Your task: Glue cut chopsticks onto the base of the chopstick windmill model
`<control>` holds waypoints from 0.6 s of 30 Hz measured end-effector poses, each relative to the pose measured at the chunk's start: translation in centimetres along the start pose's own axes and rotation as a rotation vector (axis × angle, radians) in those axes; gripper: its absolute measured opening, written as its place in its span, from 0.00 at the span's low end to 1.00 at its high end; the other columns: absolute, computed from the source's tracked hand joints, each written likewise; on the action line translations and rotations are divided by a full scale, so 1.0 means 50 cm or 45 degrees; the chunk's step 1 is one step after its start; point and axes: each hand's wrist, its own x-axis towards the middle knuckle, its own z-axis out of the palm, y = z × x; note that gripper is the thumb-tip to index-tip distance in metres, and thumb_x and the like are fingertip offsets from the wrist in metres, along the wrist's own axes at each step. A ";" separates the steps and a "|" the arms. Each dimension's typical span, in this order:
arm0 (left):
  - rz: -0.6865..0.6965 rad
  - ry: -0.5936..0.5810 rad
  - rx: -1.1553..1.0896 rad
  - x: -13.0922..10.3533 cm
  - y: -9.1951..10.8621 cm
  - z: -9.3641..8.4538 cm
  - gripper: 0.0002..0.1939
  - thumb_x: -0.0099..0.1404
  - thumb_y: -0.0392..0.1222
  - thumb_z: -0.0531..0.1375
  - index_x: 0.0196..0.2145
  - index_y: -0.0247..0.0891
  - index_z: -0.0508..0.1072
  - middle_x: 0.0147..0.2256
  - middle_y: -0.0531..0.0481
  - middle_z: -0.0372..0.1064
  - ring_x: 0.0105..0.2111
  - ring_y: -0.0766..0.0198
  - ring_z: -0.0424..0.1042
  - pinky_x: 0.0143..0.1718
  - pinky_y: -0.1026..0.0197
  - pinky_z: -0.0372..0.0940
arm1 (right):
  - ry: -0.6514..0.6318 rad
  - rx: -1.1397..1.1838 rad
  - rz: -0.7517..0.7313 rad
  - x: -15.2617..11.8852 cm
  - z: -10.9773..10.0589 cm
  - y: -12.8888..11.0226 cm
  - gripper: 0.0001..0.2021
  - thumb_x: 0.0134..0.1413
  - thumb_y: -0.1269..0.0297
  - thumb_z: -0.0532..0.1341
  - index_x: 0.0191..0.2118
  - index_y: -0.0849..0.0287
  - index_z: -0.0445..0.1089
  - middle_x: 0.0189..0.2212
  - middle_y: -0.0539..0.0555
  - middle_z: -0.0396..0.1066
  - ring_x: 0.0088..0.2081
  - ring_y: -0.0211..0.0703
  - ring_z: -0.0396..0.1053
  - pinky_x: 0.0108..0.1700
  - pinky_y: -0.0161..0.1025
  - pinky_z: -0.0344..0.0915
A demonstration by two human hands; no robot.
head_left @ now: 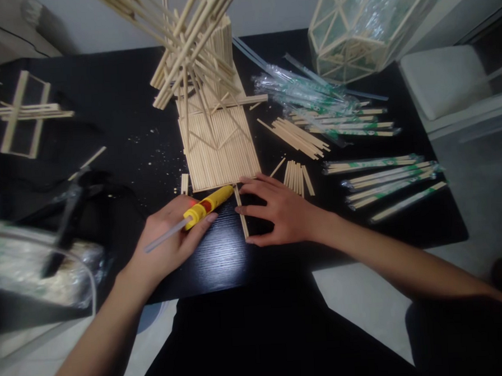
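Note:
My left hand (169, 229) is wrapped round a yellow hot glue gun (210, 206), a clear glue stick poking from its rear. The gun's nozzle meets the near edge of a flat panel of wooden sticks (221, 150), close to its right corner. With fingertips and thumb, my right hand (281, 211) steadies a thin wooden strip (241, 214) that runs from that corner toward me. Above the panel rises a structure of crossed wooden sticks (189, 62), which hides part of it.
Loose chopsticks (301, 137) and short cut sticks (295, 177) lie right of the panel, with wrapped chopsticks (389, 178) farther right. A wooden frame (24, 115) lies at left. A geometric stick-framed container (348, 37) stands at back right. A plastic bag (40, 272) sits at lower left.

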 end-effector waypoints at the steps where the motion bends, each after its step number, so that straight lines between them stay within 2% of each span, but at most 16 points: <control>1: -0.003 -0.009 -0.008 0.000 0.002 -0.002 0.12 0.76 0.48 0.58 0.36 0.41 0.71 0.33 0.50 0.72 0.31 0.61 0.73 0.34 0.58 0.69 | -0.003 0.015 0.005 0.000 -0.001 0.000 0.24 0.61 0.50 0.68 0.56 0.61 0.77 0.59 0.66 0.69 0.70 0.63 0.61 0.73 0.65 0.54; 7: 0.011 -0.013 -0.047 -0.001 0.007 -0.013 0.12 0.76 0.47 0.59 0.33 0.41 0.70 0.31 0.51 0.70 0.29 0.62 0.72 0.30 0.59 0.66 | -0.018 0.008 0.005 0.001 -0.003 -0.001 0.24 0.62 0.49 0.67 0.56 0.61 0.77 0.59 0.66 0.70 0.70 0.63 0.62 0.72 0.65 0.55; 11: 0.004 0.020 -0.041 0.004 0.005 -0.010 0.10 0.75 0.46 0.59 0.35 0.41 0.71 0.32 0.50 0.71 0.30 0.61 0.72 0.32 0.58 0.67 | -0.013 -0.007 0.010 0.000 -0.001 0.000 0.23 0.61 0.49 0.68 0.56 0.58 0.77 0.59 0.64 0.70 0.70 0.61 0.62 0.72 0.66 0.55; 15: -0.002 0.005 -0.041 0.009 0.005 -0.007 0.11 0.75 0.48 0.59 0.35 0.41 0.70 0.33 0.50 0.71 0.31 0.60 0.73 0.33 0.57 0.68 | 0.009 -0.016 -0.016 0.000 0.000 0.001 0.24 0.61 0.49 0.68 0.55 0.62 0.77 0.58 0.67 0.70 0.69 0.63 0.62 0.72 0.65 0.56; 18: -0.010 -0.048 -0.053 0.008 0.006 -0.012 0.13 0.76 0.48 0.58 0.33 0.42 0.68 0.30 0.52 0.68 0.29 0.62 0.71 0.32 0.58 0.67 | 0.017 -0.019 -0.023 0.000 0.000 0.001 0.25 0.61 0.49 0.68 0.56 0.63 0.77 0.58 0.67 0.70 0.69 0.63 0.62 0.72 0.64 0.55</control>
